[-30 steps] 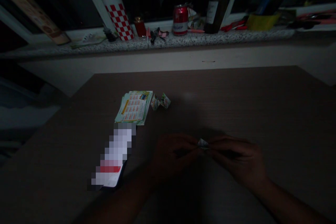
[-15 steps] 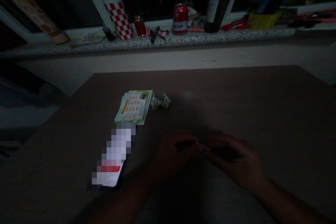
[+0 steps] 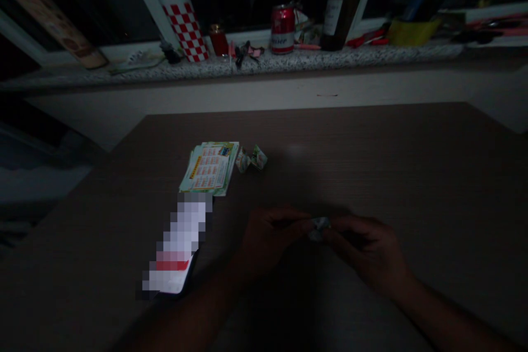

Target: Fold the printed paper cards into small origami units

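Both hands meet low over the dark table [image 3: 371, 143], and between them sits a small folded scrap of printed paper [image 3: 319, 227], held at the spot where the fingertips of both sides can press on it at once, which suits close folding or creasing work on something this tiny. The left hand [image 3: 268, 239] comes in from 7 o'clock with its fingers curled nearly closed, thumb and forefinger pinching the left edge of the scrap; the right hand [image 3: 367, 250] comes in from 5 o'clock, likewise curled tight, its fingertips gripping the right edge. The light is poor, so which fingers actually bear on the paper cannot be told, nor whether the scrap rests on the table or is lifted just off it. At about 10 o'clock from the hands lies a stack of printed sheets [image 3: 210, 168], squared up and flat, apparently kept within easy reach as stock. Just beside it, toward 3 o'clock of the stack, sit two small folded pieces [image 3: 251, 159], touching each other and set clear of the hands, seemingly parked out of the working space. A lit phone [image 3: 179, 247] lies at 9 o'clock from the left hand, screen up, its near end angled toward the person. Far off at 12 o'clock, a stone window ledge [image 3: 371, 55] carries a red can [image 3: 282, 29] and a checkered bottle [image 3: 183, 22].
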Action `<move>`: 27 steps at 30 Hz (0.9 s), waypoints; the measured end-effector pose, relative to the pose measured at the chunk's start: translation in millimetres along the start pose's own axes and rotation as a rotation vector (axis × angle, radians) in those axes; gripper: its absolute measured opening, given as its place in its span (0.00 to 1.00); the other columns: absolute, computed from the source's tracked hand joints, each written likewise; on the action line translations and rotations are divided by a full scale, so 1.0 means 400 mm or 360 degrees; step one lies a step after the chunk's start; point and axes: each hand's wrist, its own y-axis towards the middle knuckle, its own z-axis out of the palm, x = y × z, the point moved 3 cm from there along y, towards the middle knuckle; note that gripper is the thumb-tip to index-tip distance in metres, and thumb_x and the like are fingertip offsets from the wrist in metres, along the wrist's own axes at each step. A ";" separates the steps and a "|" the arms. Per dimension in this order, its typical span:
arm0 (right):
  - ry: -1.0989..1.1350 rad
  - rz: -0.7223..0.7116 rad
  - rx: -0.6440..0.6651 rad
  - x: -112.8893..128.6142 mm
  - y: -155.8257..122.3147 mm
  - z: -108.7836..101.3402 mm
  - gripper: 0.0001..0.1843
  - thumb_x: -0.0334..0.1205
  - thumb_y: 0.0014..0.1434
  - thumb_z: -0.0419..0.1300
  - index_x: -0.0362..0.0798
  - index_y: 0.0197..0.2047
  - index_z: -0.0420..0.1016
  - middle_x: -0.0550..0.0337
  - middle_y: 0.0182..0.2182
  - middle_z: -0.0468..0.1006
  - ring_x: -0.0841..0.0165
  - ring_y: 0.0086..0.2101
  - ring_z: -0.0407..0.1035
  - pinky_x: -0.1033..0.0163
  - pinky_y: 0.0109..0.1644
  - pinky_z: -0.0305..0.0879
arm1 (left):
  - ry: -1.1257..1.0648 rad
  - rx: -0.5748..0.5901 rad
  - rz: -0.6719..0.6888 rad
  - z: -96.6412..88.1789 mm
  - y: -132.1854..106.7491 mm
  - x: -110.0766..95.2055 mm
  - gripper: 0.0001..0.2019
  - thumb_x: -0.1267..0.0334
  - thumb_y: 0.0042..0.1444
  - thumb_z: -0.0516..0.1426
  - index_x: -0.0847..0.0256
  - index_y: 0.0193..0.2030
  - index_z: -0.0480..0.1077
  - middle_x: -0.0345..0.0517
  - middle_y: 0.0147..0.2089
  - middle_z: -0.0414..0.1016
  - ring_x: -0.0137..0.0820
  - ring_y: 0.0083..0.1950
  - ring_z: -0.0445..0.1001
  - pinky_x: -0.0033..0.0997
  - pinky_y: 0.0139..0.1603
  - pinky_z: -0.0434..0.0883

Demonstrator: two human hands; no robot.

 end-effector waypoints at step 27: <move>0.0403 0.0348 0.0248 -0.021 0.006 0.008 0.08 0.39 0.57 0.64 0.46 0.29 0.82 0.60 0.18 0.76 0.75 0.19 0.65 0.71 0.21 0.61 | 0.0203 0.0179 0.0060 -0.002 -0.007 0.001 0.08 0.64 0.57 0.59 0.66 0.35 0.78 0.43 0.28 0.77 0.26 0.30 0.73 0.23 0.32 0.68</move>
